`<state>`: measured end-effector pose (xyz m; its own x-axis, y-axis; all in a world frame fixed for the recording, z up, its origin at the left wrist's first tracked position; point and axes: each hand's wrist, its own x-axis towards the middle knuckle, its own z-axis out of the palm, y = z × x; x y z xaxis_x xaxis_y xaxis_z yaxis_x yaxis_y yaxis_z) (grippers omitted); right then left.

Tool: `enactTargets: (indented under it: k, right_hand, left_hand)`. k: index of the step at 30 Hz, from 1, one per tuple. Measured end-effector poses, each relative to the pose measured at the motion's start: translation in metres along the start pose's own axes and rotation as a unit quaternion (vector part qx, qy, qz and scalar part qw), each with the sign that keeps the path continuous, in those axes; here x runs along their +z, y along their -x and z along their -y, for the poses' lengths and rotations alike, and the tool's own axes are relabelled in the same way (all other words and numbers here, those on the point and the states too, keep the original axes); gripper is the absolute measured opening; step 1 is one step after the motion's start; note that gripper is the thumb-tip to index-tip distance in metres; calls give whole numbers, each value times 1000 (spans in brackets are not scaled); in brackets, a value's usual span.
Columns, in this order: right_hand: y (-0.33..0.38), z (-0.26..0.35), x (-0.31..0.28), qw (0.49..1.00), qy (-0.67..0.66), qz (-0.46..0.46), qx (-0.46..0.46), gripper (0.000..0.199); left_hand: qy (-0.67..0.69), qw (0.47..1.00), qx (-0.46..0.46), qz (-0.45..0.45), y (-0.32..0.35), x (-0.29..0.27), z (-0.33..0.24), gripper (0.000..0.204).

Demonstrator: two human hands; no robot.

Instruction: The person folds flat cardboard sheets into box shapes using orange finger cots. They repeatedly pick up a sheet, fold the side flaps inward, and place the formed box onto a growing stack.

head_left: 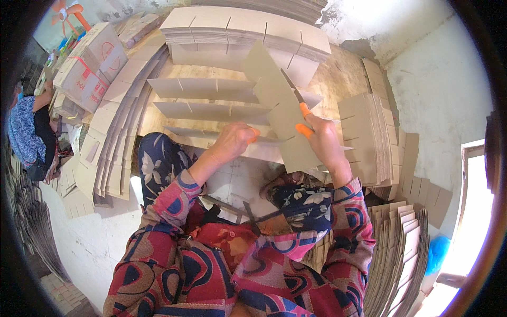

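Note:
My right hand (323, 141), with orange covers on thumb and finger, grips a slotted grey-brown cardboard divider strip (277, 108) that slants across the work. Under it, several long slotted strips stand on edge in roughly parallel rows: a far one (203, 89), a middle one (206, 111) and a near one (190, 132). The crossing strip meets them near their right parts; how deep the slots sit together cannot be told. My left hand (235, 142) is closed at the near strip, its orange-covered fingertip by the top edge. Its fingers partly hide that strip.
A stack of slotted cardboard (245, 31) lies at the back of the wooden table (338, 74). More stacks stand at left (119, 100), right (364, 137) and lower right (396, 253). At far left are a carton (90, 66), an orange fan (66, 13) and another person (31, 127).

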<state>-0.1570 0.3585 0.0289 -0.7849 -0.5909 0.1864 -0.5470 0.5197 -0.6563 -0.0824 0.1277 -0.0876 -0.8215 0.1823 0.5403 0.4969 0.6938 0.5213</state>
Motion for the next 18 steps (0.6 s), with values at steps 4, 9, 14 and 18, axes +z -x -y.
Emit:
enactTargets:
  k: [4, 9, 14, 18]
  right_hand:
    - [-12, -16, 5, 993, 74, 14, -89, 45]
    - [-10, -23, 19, 980, 162, 95, -65, 68]
    - [-2, -13, 17, 969, 220, 105, -40, 72]
    - [-4, -18, 27, 978, 155, 92, -107, 63]
  left_hand:
    - [-28, 999, -3, 20, -2, 0, -1, 15]
    - [-30, 999, -16, 20, -2, -1, -2, 15]
    - [-25, 998, -55, 16, -2, -9, -3, 14]
    - [-20, 998, -56, 36, 0, -8, 0, 15]
